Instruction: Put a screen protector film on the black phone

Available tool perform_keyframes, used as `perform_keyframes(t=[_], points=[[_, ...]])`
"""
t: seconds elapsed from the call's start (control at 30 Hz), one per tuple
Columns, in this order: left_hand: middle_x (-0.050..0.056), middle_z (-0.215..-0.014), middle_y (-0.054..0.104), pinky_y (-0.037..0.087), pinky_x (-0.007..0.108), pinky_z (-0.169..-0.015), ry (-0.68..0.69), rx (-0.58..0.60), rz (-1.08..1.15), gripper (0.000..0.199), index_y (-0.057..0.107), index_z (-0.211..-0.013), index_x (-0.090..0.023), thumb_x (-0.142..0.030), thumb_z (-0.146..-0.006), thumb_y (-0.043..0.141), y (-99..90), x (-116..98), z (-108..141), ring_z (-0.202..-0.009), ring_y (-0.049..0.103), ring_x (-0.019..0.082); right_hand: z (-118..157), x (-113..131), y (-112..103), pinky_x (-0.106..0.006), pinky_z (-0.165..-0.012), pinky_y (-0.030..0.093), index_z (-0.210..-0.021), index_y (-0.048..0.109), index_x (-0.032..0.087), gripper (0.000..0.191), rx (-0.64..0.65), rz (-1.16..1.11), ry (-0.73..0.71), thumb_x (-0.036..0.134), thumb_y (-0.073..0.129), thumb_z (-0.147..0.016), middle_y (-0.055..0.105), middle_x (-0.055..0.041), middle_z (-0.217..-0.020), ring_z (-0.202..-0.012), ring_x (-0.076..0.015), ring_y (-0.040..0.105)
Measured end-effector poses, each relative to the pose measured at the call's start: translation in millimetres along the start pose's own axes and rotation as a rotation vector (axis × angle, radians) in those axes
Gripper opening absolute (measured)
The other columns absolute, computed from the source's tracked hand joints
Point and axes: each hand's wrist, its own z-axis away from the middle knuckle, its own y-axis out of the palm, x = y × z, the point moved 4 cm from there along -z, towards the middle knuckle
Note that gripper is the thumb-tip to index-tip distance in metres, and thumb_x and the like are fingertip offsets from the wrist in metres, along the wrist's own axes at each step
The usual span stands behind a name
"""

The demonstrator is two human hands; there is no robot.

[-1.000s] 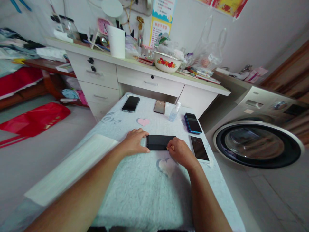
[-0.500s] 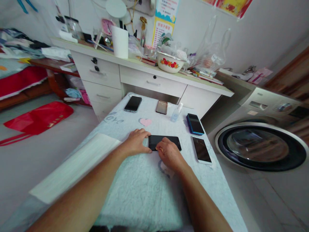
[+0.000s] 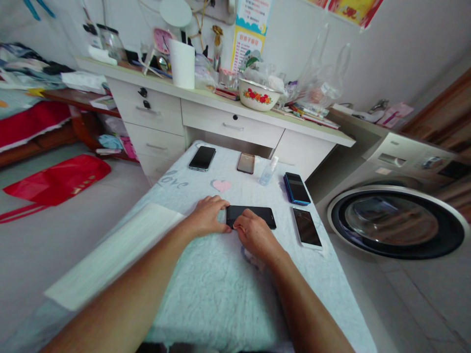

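A black phone (image 3: 257, 215) lies flat and sideways on the cloth-covered table, between my hands. My left hand (image 3: 209, 215) grips its left end, thumb at the lower corner and fingers at the upper one. Fingers pinched together, my right hand (image 3: 253, 233) rests on the phone's lower left part; something small and pale shows at the fingertips, too small to name. Beyond lie another dark phone (image 3: 202, 158), a brown phone case (image 3: 246, 163) and a clear spray bottle (image 3: 268, 171). On the right are a blue-edged phone (image 3: 297, 189) and a white-edged phone (image 3: 307, 228).
A long white sheet (image 3: 117, 255) lies under my left forearm. Behind the table is a white desk (image 3: 147, 78) bearing a flowered bowl (image 3: 257, 95) and a white roll (image 3: 182, 63). To the right stands a washing machine (image 3: 397, 162); a red bag (image 3: 62, 179) lies on the floor at left.
My right hand has slid slightly left along the phone, closer to my left thumb. My left hand and the phone stay in place.
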Motion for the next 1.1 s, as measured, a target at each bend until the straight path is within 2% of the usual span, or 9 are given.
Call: perform_keyframes(t=[0.37,0.67,0.9,1.1], points=[[0.004,-0.106,0.058,0.038,0.034,-0.086,0.018,-0.001,0.007,0.062,0.056,-0.113,-0.022,-0.045,-0.058,0.073,0.7,1,0,-0.103,0.051,0.024,18,-49,-27,-0.021,-0.068,0.036,-0.079,0.066,0.016,0.02,0.03,0.031,0.16,0.007,0.05,-0.074,0.061,-0.0036,-0.08,-0.074,-0.0126,0.055],[0.005,-0.106,0.058,0.038,0.034,-0.087,0.024,0.0,0.009,0.062,0.056,-0.114,-0.023,-0.047,-0.059,0.072,1.9,3,-1,-0.104,0.051,0.025,28,-68,-46,-0.021,-0.065,0.036,-0.073,0.068,0.016,0.019,0.056,0.04,0.29,0.007,0.051,-0.07,0.067,-0.0051,-0.078,-0.072,-0.0136,0.057],[0.005,-0.106,0.058,0.038,0.033,-0.086,0.026,0.006,0.01,0.06,0.056,-0.113,-0.024,-0.045,-0.059,0.073,-0.4,0,0,-0.103,0.051,0.024,31,-76,-47,-0.022,-0.061,0.034,-0.073,0.068,0.016,0.019,0.032,0.074,0.344,0.009,0.051,-0.069,0.067,-0.004,-0.073,-0.068,-0.0132,0.057],[0.005,-0.106,0.058,0.037,0.034,-0.086,0.029,0.007,0.013,0.061,0.056,-0.113,-0.022,-0.046,-0.059,0.072,0.0,0,0,-0.104,0.051,0.025,25,-89,-42,-0.023,-0.068,0.036,-0.077,0.069,0.016,0.017,-0.07,0.121,0.314,0.01,0.053,-0.074,0.065,-0.0053,-0.079,-0.074,-0.0141,0.056]])
